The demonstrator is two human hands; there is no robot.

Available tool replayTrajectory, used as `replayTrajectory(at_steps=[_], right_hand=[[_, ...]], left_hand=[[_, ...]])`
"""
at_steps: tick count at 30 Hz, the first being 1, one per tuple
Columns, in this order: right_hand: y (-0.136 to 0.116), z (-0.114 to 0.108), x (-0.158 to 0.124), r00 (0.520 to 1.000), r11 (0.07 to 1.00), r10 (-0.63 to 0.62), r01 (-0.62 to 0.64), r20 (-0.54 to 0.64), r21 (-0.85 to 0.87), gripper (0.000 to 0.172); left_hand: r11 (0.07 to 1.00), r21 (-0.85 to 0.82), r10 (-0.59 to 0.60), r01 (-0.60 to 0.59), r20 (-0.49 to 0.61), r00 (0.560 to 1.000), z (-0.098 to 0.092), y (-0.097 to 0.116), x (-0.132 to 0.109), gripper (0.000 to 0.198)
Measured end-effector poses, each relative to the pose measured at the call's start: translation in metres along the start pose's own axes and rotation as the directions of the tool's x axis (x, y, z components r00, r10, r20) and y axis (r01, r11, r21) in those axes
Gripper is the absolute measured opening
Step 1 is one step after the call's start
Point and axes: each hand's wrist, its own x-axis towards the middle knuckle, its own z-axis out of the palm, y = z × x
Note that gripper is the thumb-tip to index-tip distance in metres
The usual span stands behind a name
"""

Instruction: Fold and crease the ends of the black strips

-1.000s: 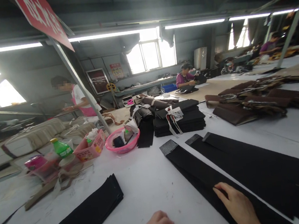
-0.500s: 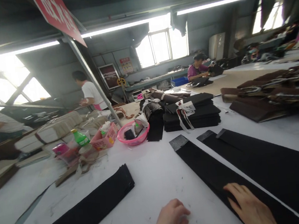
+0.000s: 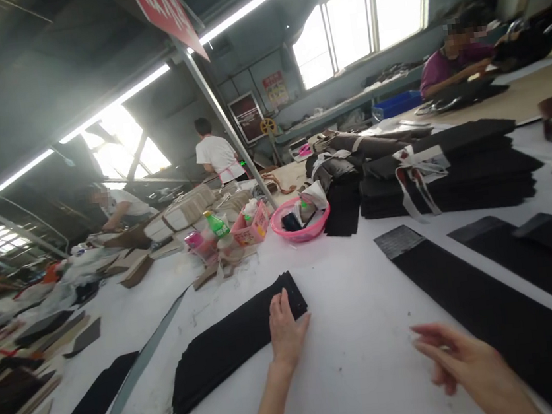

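Note:
My left hand lies flat on the near end of a stack of black fabric strips on the white table, fingers stretched along its edge. My right hand hovers open above the table, fingers spread, just left of a long black strip with a grey end. It holds nothing. More long black strips lie to the right.
A tied pile of black fabric sits behind the strips. A pink basin, a pink box and a green bottle stand mid-table. Three people work at tables at the back and left. A slanted metal post rises from the table.
The view has swung left. My left hand moved forward from the bare table onto the black stack. My right hand lifted off the long black strip and now hovers beside it.

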Motion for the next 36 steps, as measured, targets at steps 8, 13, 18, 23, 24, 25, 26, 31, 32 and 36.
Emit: replayTrajectory(at_steps=[8, 13, 18, 23, 24, 25, 26, 31, 32, 36], right_hand=[[-0.046, 0.198, 0.083, 0.891, 0.906, 0.146, -0.294, 0.429, 0.304, 0.015], [-0.048, 0.254, 0.09, 0.793, 0.83, 0.082, -0.39, 0.604, 0.4, 0.023], [-0.043, 0.27, 0.087, 0.797, 0.808, 0.01, -0.363, 0.604, 0.465, 0.02], [-0.04, 0.274, 0.092, 0.815, 0.828, 0.015, -0.335, 0.579, 0.45, 0.031], [-0.041, 0.275, 0.093, 0.82, 0.836, 0.019, -0.328, 0.573, 0.441, 0.034], [-0.042, 0.276, 0.093, 0.824, 0.844, 0.024, -0.32, 0.566, 0.43, 0.037], [-0.043, 0.277, 0.093, 0.828, 0.853, 0.028, -0.312, 0.56, 0.418, 0.039], [-0.052, 0.283, 0.092, 0.847, 0.891, 0.092, -0.304, 0.524, 0.336, 0.045], [-0.054, 0.283, 0.092, 0.849, 0.896, 0.106, -0.308, 0.518, 0.321, 0.045], [-0.06, 0.28, 0.093, 0.841, 0.897, 0.135, -0.329, 0.524, 0.296, 0.04]], left_hand=[[1.0, 0.024, -0.013, 0.014, -0.022, 1.0, 0.023, -0.031, 0.021, 0.07], [0.988, -0.116, -0.115, 0.104, -0.095, 0.989, 0.023, -0.05, 0.019, 0.051], [0.929, -0.289, -0.285, 0.232, -0.156, 0.946, 0.023, -0.065, 0.02, 0.048], [0.879, -0.415, -0.321, 0.233, -0.155, 0.934, 0.021, -0.066, 0.022, 0.045], [0.872, -0.431, -0.326, 0.233, -0.154, 0.933, 0.02, -0.066, 0.022, 0.044], [0.865, -0.443, -0.331, 0.235, -0.153, 0.931, 0.02, -0.065, 0.022, 0.044], [0.86, -0.453, -0.336, 0.237, -0.15, 0.93, 0.02, -0.065, 0.022, 0.044], [0.836, -0.487, -0.351, 0.251, -0.125, 0.928, 0.019, -0.065, 0.022, 0.043], [0.833, -0.493, -0.353, 0.252, -0.122, 0.928, 0.018, -0.065, 0.022, 0.044], [0.822, -0.509, -0.36, 0.254, -0.118, 0.926, 0.018, -0.065, 0.023, 0.044]])
